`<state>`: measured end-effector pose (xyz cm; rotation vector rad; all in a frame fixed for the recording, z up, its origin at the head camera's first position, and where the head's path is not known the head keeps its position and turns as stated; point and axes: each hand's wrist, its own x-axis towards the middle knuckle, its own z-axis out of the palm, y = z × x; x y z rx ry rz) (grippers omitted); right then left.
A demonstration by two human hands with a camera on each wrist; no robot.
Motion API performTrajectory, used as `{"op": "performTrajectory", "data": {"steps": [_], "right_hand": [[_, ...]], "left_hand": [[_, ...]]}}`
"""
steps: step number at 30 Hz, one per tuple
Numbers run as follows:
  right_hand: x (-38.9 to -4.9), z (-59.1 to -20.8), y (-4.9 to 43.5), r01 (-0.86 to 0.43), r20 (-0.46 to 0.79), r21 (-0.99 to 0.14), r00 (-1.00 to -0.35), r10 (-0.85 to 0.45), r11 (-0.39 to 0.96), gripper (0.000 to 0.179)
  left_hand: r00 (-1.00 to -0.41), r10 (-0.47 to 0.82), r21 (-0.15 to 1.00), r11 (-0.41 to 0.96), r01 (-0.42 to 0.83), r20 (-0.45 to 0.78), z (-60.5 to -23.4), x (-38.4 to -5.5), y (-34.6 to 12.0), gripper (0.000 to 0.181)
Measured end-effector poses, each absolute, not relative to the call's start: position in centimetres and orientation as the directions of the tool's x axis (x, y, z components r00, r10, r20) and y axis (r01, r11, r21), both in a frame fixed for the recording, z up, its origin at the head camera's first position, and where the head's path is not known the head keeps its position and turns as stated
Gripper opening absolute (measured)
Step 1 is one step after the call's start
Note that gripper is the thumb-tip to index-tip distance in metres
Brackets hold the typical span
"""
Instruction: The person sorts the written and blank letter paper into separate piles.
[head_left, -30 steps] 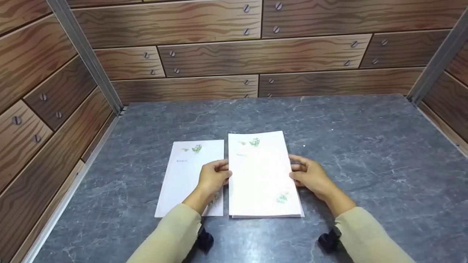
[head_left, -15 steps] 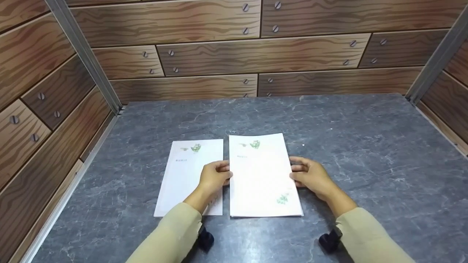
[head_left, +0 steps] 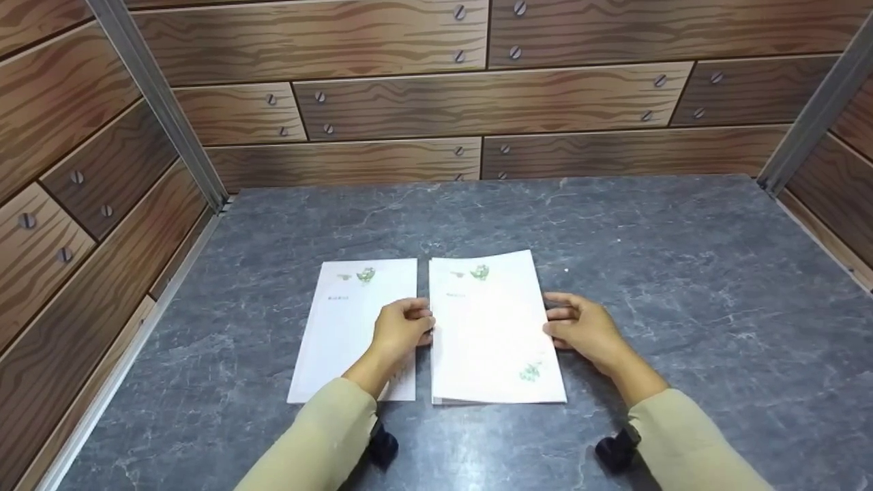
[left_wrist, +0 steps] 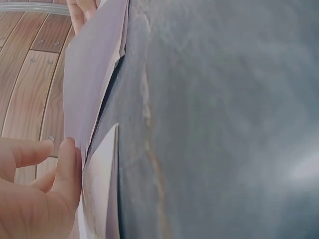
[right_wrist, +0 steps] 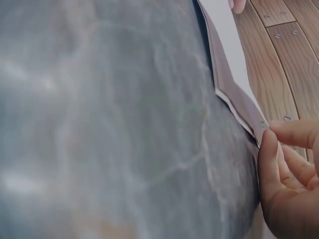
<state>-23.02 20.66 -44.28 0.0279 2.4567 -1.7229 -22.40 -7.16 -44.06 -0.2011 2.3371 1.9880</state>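
Note:
In the head view a stack of white paper sheets (head_left: 487, 327) with small green printed drawings lies between the two hands, its top sheet bowed slightly. At its left edge the left hand (head_left: 402, 324) holds the sheets, thumb on top. The right hand (head_left: 580, 331) pinches the opposite edge between thumb and fingers. Left of the stack, a second set of similar white sheets (head_left: 348, 341) lies flat, partly covered by the left hand and forearm. In both wrist views the held sheets (left_wrist: 94, 74) show loose, slightly parted edges near the thumbs.
The dark grey marbled tabletop (head_left: 682, 273) spreads around the papers. Wood-plank-patterned walls (head_left: 395, 102) enclose the back and sides, with metal posts (head_left: 164, 102) at the corners. Dark wrist-worn devices (head_left: 383, 447) hang under both sleeves.
The held stack has come slightly nearer the person and to the right. An under sheet now peeks out at its lower left instead of lower right. Both hands keep their grip.

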Motion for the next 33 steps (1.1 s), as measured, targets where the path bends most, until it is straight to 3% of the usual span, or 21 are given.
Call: {"op": "performTrajectory", "data": {"steps": [23, 33], "right_hand": [[-23.22, -43.97, 20.85, 0.107, -0.131, -0.923, -0.991, -0.039, 0.368, 0.052], [-23.15, -43.32, 20.44, 0.098, -0.117, -0.951, -0.992, -0.047, 0.294, 0.064]], "left_hand": [[-0.988, -0.063, 0.970, 0.192, -0.148, -0.138, -43.57, -22.53, -7.32, 0.028], [-0.992, -0.033, 0.981, 0.149, -0.123, -0.119, -43.09, -22.47, -7.53, 0.042]]}}
